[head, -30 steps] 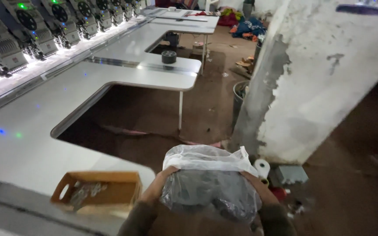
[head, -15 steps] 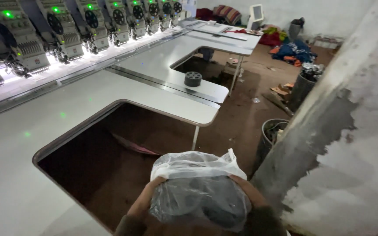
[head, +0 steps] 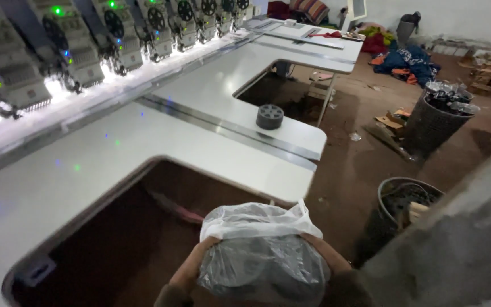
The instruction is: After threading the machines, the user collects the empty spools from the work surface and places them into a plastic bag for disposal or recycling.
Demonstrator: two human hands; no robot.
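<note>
Hands clasp a clear plastic bag (head: 262, 256) from both sides: the left hand (head: 191, 270) on its left flank, the right hand (head: 328, 258) on its right, fingers wrapped round the film and pressed against the dark bundle inside. Against the view of a second ago, the bag sits the same way between the palms, but the surroundings have slid. The cardboard box that lay left of the fingers is gone from sight, and the long white worktop (head: 143, 153) with its cut-out bay now fills the space ahead, so the person seems to have walked along the machine while carrying the load.

Just beyond the fingers gapes the dark bay. Further ahead a black spool (head: 270, 116) stands on the worktop. To the right of the fingers stand a dark bucket (head: 404, 204) and, farther off, a mesh basket (head: 436, 116); a grey wall (head: 461, 244) crowds the right side.
</note>
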